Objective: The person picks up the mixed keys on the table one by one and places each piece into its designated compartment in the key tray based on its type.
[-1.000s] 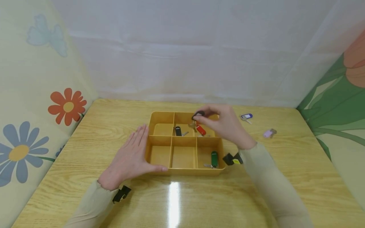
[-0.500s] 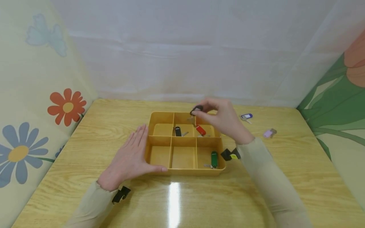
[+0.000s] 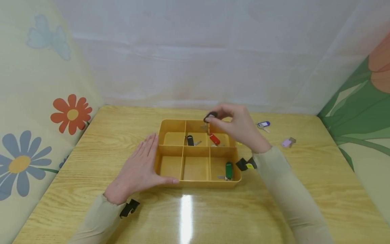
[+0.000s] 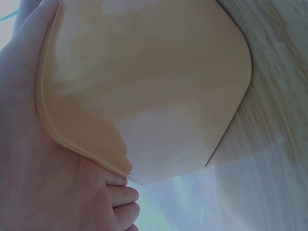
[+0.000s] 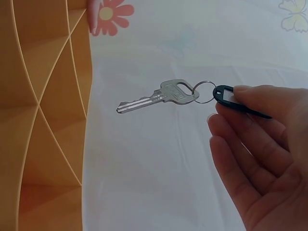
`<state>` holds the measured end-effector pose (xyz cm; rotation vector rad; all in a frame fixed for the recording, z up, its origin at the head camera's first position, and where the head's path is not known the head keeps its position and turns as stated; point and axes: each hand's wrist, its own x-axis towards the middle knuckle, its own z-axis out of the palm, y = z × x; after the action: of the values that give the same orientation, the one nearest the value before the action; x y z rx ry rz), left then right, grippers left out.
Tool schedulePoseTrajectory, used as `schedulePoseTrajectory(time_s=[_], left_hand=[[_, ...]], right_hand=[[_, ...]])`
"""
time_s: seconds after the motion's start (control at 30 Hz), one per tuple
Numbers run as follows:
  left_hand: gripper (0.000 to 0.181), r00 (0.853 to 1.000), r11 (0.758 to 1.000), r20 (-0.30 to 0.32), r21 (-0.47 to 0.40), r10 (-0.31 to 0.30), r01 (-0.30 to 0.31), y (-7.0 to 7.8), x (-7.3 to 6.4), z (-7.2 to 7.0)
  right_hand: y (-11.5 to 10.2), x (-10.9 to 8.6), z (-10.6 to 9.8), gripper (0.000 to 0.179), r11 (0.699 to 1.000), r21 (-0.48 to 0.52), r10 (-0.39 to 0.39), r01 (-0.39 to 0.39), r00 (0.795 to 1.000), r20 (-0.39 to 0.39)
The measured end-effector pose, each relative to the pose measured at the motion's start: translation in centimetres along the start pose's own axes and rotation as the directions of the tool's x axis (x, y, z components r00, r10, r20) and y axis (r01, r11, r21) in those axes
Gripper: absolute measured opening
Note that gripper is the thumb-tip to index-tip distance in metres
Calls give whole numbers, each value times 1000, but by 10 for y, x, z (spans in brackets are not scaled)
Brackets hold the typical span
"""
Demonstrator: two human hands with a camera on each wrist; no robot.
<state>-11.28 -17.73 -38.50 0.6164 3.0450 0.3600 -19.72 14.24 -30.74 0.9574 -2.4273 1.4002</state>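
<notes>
Right hand [image 3: 237,124]: thumb and forefinger closed in a pinch on a dark key tag [image 5: 226,96]; the other fingers loosely bent.
Dark key tag: held aloft at the tray's far edge, its metal ring [image 5: 207,81] carrying one silver key [image 5: 159,97]. Key hangs free, apart from the tray.
Left hand [image 3: 140,166]: fingers extended, nothing grasped; laid along the left wall of the tray, thumb on the near edge, palm about the near left corner.
Tray [image 3: 198,184]: yellow, six compartments in two rows of three; stands mid-worktop, somewhat toward the far edge.
Contents: one black tag [image 3: 190,140] with key, far middle compartment; one red tag [image 3: 214,139], far right compartment, close to the divider; one green tag [image 3: 229,170] with key, near right compartment, by its right wall.
Worktop [image 3: 91,166], wood-grained: one blue tag [image 3: 263,124] with key, near the far edge, right of the tray; one lilac tag [image 3: 286,142] with key, nearer the right edge; one small yellow item, partly hidden by the right wrist, just beside the tray's right wall.
Beyond the far edge: white cloth [image 3: 189,61].
</notes>
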Motion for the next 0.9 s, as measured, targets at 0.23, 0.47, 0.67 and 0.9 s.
schedulePoseTrajectory(time_s=[0.23,0.47,0.67,0.9], left_hand=[[148,1000,1000,5,0,-5,5,0,0,-1],[149,1000,1000,5,0,-5,5,0,0,-1],[149,1000,1000,1,-2,-4,4,0,0,0],[150,1000,1000,0,-10,-8,8,1,0,0]], right_hand=[[0,2,-1,7,1000,-14,16,-16,1000,1],[0,6,-1,7,999,-34,26,-26,1000,0],[0,9,0,6,999,-42,28,-27,1000,7],[3,12,0,8,999,-48,24,-23,999,28]])
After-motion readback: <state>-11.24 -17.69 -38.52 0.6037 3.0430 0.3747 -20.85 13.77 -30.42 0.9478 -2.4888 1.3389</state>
